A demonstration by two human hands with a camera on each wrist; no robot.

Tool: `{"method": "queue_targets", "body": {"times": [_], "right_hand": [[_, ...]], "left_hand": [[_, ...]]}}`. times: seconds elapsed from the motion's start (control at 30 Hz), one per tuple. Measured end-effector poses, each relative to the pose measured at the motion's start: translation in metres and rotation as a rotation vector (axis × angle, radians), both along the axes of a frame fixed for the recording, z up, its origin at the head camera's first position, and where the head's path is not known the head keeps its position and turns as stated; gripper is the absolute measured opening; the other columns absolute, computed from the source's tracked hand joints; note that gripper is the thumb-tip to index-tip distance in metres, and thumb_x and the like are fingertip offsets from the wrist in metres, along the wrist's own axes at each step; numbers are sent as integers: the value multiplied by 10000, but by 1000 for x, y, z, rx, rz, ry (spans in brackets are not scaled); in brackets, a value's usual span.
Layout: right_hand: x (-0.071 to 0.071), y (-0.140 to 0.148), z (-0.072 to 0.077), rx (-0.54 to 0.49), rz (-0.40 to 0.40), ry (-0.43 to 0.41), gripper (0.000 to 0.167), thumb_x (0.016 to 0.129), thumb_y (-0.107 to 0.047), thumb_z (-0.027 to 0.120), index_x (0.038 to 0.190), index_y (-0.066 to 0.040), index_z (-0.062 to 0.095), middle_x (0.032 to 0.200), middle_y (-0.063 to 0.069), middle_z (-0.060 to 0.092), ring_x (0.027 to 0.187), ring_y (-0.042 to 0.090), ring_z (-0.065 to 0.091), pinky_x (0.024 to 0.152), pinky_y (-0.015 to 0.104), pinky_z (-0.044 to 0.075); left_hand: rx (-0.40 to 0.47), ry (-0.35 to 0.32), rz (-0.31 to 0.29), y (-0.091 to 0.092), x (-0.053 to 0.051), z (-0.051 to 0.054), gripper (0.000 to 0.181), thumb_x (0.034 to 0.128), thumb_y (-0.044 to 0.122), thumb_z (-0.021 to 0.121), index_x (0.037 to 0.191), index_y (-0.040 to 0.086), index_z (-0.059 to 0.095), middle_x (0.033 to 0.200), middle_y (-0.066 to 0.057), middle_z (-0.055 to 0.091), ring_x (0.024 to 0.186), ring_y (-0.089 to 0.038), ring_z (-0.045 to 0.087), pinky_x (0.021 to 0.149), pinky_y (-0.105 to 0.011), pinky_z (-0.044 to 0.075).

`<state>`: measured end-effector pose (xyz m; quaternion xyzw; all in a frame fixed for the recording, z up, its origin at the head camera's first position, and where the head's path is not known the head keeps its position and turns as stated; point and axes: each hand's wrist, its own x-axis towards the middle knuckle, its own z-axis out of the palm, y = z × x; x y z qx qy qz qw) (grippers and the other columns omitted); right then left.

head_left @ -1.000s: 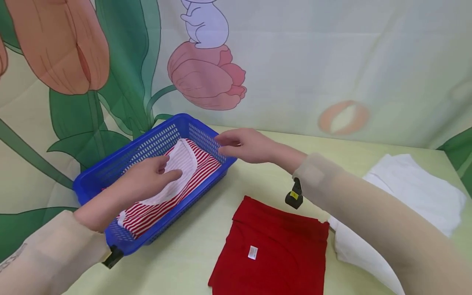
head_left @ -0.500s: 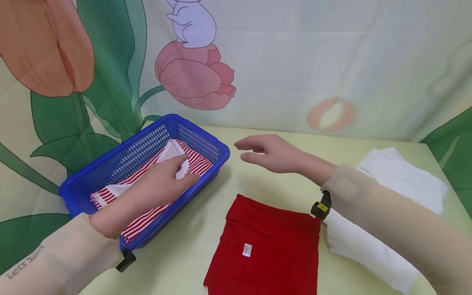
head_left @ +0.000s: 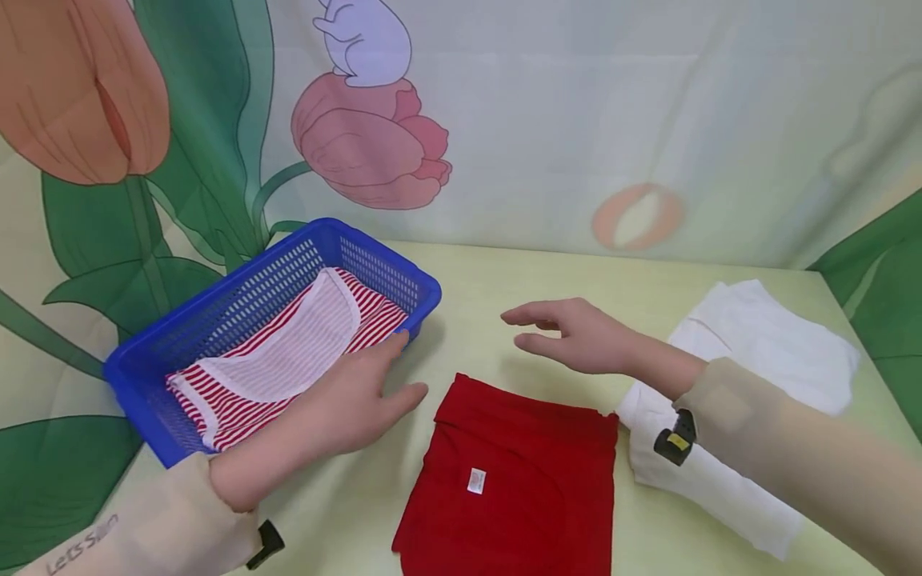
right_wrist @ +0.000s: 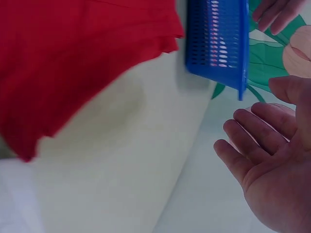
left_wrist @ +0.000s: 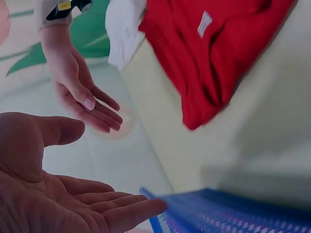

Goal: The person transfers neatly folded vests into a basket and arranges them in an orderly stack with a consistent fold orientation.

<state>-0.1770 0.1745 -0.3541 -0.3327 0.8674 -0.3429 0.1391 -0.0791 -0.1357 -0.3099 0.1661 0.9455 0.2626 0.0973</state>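
My left hand (head_left: 346,404) hovers over the near side of a blue plastic basket (head_left: 382,272), thumb spread from its straight fingers, holding nothing. A folded red-and-white striped garment (head_left: 302,336) with a white neckband lies inside the basket; my forearm and hand hide part of its near edge. My right hand (head_left: 579,336) is in the air above the table, beyond a folded red garment (head_left: 519,472) with a small white label. Its fingers are relaxed and hold nothing. Both palms show empty in the wrist views, as with the left hand (left_wrist: 73,194) and the right hand (right_wrist: 277,150).
White cloth (head_left: 778,344) lies on the right of the pale table (head_left: 475,280), partly behind my right forearm; a white folded part reaches toward the front. A curtain (head_left: 533,144) printed with tulips and a white animal hangs at the back.
Both hands have moved right and toward me, away from the basket. More of the striped garment shows now. The view has shifted slightly right; the garments stay where they lay.
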Motion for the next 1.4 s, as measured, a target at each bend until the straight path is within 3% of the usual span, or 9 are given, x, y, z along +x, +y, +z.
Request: {"method": "queue_targets", "body": {"times": [0.3,0.53,0.77,0.97,1.27,1.4], "right_hand": [[28,9,-31,87,53,-4,473,1059,-245,669,1499,-79,619,1503,81,636,1406,311,582,1169,525,469],[48,12,-53,108,114,46,460,1058,-191,670,1491,-45,614,1485,107,643,1378,323,604,1140,527,497],[64,10,-66,168,163,87,472,1036,-162,693,1489,-52,617,1472,107,650,1354,319,620,1121,512,519],[71,9,-70,219,175,96,494,1026,-205,711,1497,-88,621,1503,114,624,1376,338,595,1110,518,529],[78,10,-72,221,178,159,523,1003,-201,736,1501,-89,621,1547,114,590,1436,345,545,1122,517,521],[81,8,-73,228,196,196,544,992,-194,746,1510,-92,613,1566,108,574,1461,353,518,1121,521,520]], "left_hand": [[-56,-142,-3,26,32,-29,785,999,316,747,1645,41,394,1667,-191,430,1518,-408,443,1128,-608,482],[-58,-184,-71,33,52,-62,832,960,313,785,1622,-16,404,1681,-221,387,1515,-415,441,1091,-569,528],[-106,-200,-156,33,67,-90,848,941,337,796,1607,-29,419,1661,-229,401,1507,-424,434,1070,-561,546],[-149,-200,-191,34,74,-101,903,907,382,827,1622,14,418,1676,-198,386,1528,-414,401,1060,-548,557],[-268,-122,-294,35,79,-109,930,909,473,803,1650,81,401,1721,-132,343,1588,-343,320,1225,-534,403],[-307,-107,-331,34,81,-114,937,892,501,817,1654,131,415,1727,-112,339,1595,-332,307,1231,-513,400]]}}
